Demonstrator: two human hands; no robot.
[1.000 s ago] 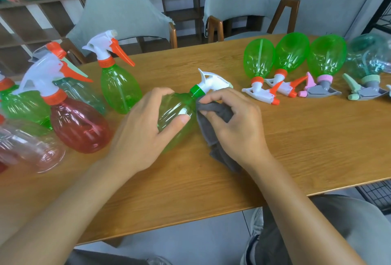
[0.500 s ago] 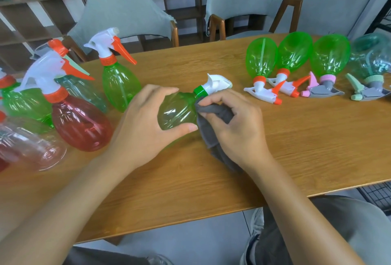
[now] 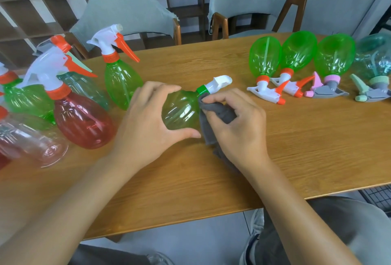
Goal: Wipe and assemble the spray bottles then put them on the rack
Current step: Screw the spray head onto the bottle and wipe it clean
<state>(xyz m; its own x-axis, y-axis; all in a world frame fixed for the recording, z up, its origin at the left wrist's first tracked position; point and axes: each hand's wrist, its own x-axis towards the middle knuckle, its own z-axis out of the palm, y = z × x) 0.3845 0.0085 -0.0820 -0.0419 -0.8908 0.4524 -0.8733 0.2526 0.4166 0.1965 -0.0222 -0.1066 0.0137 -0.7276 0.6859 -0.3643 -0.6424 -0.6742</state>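
Centrally, one green spray bottle (image 3: 182,110), white trigger head (image 3: 219,82) pointing upper right, lies tilted mid-table. Left hand (image 3: 148,125): fingers and thumb curled round its body. Right hand (image 3: 237,129): fingers pinching a grey cloth (image 3: 220,114) against the bottle's shoulder, just below the green collar. Four capped bottles (image 3: 300,53) lie in a row at upper right; upright bottles (image 3: 120,78) crowd the left. Bare wooden table (image 3: 296,148) lies open toward the lower edge. Against half a second ago, the cloth sits nearer the collar.
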